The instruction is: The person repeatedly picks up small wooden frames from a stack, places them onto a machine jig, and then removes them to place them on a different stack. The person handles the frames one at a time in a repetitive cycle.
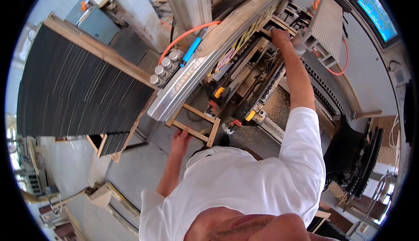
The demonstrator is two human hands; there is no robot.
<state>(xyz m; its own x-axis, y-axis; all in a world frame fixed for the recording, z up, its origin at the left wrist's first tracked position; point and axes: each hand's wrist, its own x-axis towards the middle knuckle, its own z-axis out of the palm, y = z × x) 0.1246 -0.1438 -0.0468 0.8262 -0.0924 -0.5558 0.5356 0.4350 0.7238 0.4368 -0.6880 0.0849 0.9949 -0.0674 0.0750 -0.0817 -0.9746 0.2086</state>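
Note:
My left hand [180,141] grips the near bar of a small rectangular wooden frame [213,133], fingers wrapped round the wood. That frame is held low in front of my body, beside the near end of the machine's metal beam [174,93]. Farther off to the right, my right arm reaches into the machine. There my right hand [280,37] is closed at the edge of pale wooden bars [283,23], which look like another frame. Its fingertips are partly hidden. A metal cylinder [298,43] stands close beside that hand.
Machine rails with yellow knobs [250,115] run between my hands, with sawdust [278,105] below. A tall stack of black sheets [78,84] stands left. A blue marker [193,47] lies on the beam. A lit screen [376,14] hangs far right, past a ribbed aluminium block [325,25].

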